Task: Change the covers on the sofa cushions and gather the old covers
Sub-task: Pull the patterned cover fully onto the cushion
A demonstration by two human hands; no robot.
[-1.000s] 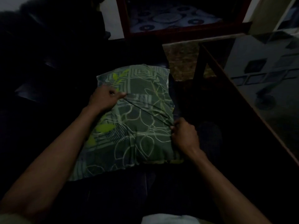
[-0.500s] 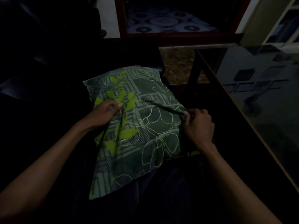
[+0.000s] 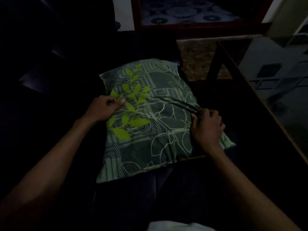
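cushion (image 3: pixel 150 124) on dark sofa | left hand (image 3: pixel 104 108) grip pinches cover, anchoring | right hand (image 3: pixel 206 125) grip bunches cover's right side, likely seating it

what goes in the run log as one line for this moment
stage: fitting cover | left hand: pinches green leaf-print cover | right hand: grips fold at cover's right edge | cushion: on dark sofa

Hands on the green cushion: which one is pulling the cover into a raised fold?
The right hand, at the green cushion's right edge, pinches a taut ridge of fabric. The left hand only grips cloth by the lime leaves.
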